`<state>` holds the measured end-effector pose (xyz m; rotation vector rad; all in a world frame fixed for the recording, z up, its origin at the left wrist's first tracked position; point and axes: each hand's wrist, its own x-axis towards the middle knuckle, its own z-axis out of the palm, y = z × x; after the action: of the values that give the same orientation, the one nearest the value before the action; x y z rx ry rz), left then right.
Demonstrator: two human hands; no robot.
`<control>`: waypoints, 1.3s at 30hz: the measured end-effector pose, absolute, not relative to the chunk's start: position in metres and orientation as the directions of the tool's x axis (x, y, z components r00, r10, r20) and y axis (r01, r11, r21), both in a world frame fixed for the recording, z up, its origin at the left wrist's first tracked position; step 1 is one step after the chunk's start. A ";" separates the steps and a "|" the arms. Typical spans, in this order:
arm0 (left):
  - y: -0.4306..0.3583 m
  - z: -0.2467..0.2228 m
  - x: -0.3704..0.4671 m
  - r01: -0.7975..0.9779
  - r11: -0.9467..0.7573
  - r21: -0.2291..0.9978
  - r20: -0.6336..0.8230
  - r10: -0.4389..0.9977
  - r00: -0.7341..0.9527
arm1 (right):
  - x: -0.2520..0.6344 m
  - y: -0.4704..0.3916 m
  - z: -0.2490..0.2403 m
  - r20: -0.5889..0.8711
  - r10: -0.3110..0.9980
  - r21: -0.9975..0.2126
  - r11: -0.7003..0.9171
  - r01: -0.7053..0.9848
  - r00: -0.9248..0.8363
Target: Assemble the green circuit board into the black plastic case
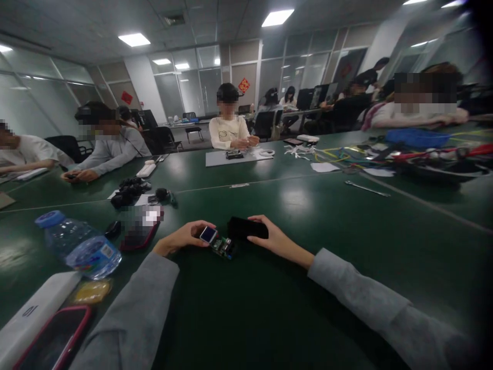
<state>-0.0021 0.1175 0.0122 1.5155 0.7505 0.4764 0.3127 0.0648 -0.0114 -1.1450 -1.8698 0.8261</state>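
Between the fingers of my left hand is a small green circuit board with a little square screen at its upper left end. My fingers grip it at the screen end, and its other end points to the lower right. My right hand is closed around the right end of a black oblong case. The case lies just above and to the right of the board, its far end close to it. Its dark surface hides any detail.
Left of my forearm are a water bottle, a red-edged phone, another phone, a white box and a yellow packet. Black parts lie beyond. Cables and a wrench are right. People sit around the green table.
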 end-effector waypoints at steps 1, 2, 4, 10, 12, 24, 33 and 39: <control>0.119 0.011 -0.004 0.161 0.059 0.985 -0.154 0.713 0.685 | 0.313 0.068 -0.011 0.282 0.912 -0.821 0.390 0.417 -0.299; 0.120 0.010 -0.006 0.145 0.083 0.986 -0.159 0.725 0.670 | 0.313 0.070 -0.011 0.289 0.909 -0.806 0.401 0.435 -0.301; 0.120 0.007 -0.008 0.121 0.102 0.987 -0.156 0.759 0.632 | 0.311 0.070 -0.011 0.297 0.899 -0.762 0.425 0.488 -0.321; 0.120 0.006 -0.009 0.145 0.129 0.981 -0.193 0.742 0.642 | 0.305 0.064 -0.010 0.320 0.850 -0.649 0.518 0.557 -0.418; 0.121 0.007 -0.009 0.109 0.122 0.987 -0.163 0.737 0.656 | 0.306 0.066 -0.012 0.330 0.840 -0.652 0.533 0.539 -0.432; 0.121 0.015 -0.007 0.110 0.033 0.993 -0.106 0.650 0.752 | 0.299 0.064 -0.012 0.403 0.815 -0.494 0.577 0.650 -0.417; 0.115 -0.012 -0.003 -0.071 -0.009 0.997 0.045 0.851 0.523 | 0.300 0.062 -0.025 0.490 0.807 -0.358 0.530 0.769 -0.328; 0.108 -0.024 0.008 -0.165 -0.130 0.978 0.168 0.955 0.244 | 0.301 0.065 -0.030 0.505 0.810 -0.375 0.516 0.770 -0.297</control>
<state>0.0082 0.1079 -0.0241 1.3182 0.8354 1.1871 0.3012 0.0651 -0.0305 -1.2830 -2.1025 0.0785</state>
